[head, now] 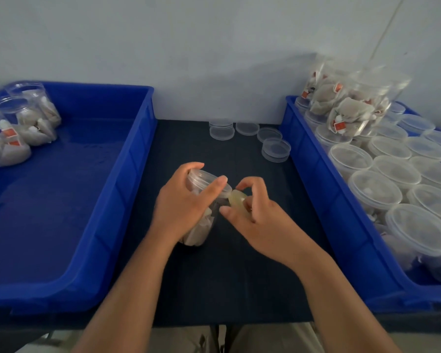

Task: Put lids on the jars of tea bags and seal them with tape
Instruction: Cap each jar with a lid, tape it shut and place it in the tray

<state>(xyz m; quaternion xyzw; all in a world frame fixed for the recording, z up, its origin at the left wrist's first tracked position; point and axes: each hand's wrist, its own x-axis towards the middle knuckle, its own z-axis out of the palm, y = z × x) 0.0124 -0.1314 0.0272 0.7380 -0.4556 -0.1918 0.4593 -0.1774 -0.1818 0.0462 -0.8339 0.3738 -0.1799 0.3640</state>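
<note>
A clear plastic jar [200, 226] of tea bags, with a clear lid [204, 176] on it, stands tilted on the dark table. My left hand [182, 202] grips the jar around its upper side, thumb over the lid's rim. My right hand [250, 212] holds a small roll of clear tape [236, 198] right beside the lid's edge, fingers curled round the roll.
A blue bin [127, 174] on the left holds three jars [18, 126] of tea bags at its far corner. A blue bin [323, 189] on the right is packed with several lidded jars [374, 189], more stacked behind. Several loose lids [275, 149] lie at the table's back.
</note>
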